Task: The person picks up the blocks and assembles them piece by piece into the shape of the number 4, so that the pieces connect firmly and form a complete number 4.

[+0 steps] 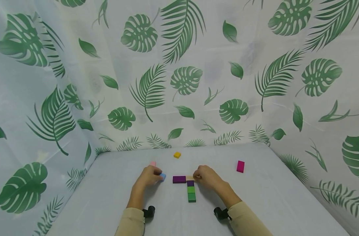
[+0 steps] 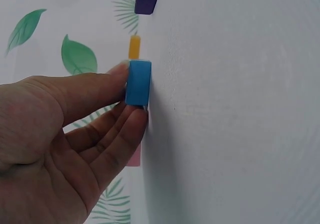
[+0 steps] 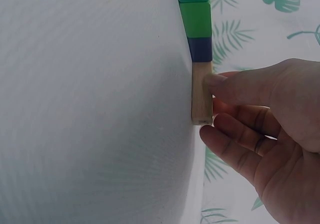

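Observation:
My left hand (image 1: 149, 176) pinches a blue block (image 2: 138, 82) between thumb and fingers, at or just above the table; the exact contact is hard to tell. A pink block (image 1: 153, 163) lies just beyond that hand, partly hidden by it. My right hand (image 1: 208, 177) holds a plain wooden block (image 3: 202, 93) by thumb and fingertips. This block meets the right end of a purple block (image 1: 179, 179) and the top of a column. Down the column run a dark blue block (image 3: 200, 49), a light green block (image 1: 191, 189) and a dark green block (image 1: 191, 197).
A yellow block (image 1: 177, 155) lies toward the back of the white-covered table (image 1: 108, 200). Off to the right is a magenta block (image 1: 240, 166). Leaf-printed white cloth (image 1: 209, 59) hangs behind and at both sides.

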The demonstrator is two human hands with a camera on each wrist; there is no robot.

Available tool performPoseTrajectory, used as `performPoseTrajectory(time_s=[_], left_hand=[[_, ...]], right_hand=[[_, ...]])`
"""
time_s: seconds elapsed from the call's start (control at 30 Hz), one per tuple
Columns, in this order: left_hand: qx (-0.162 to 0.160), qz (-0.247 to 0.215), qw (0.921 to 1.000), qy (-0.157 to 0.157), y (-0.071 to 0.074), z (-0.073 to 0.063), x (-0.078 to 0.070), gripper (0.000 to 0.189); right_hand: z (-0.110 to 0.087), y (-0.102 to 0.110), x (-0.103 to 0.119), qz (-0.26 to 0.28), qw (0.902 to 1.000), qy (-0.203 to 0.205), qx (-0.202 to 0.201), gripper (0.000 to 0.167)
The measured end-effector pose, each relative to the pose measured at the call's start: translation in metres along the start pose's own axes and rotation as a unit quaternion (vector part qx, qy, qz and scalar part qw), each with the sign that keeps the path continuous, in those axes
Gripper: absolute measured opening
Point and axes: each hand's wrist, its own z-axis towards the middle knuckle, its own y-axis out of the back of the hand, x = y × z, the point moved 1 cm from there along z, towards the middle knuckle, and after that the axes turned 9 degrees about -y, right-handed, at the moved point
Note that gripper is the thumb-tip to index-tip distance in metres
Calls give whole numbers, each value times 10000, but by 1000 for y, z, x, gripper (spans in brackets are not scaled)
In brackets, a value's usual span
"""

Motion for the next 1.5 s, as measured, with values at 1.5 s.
performPoseTrajectory(time_s=[1.5], left_hand=[[328, -67, 9972, -676, -14, 2, -16, 31]], right_hand=[[0, 0, 1, 9, 10000, -20, 20, 8]])
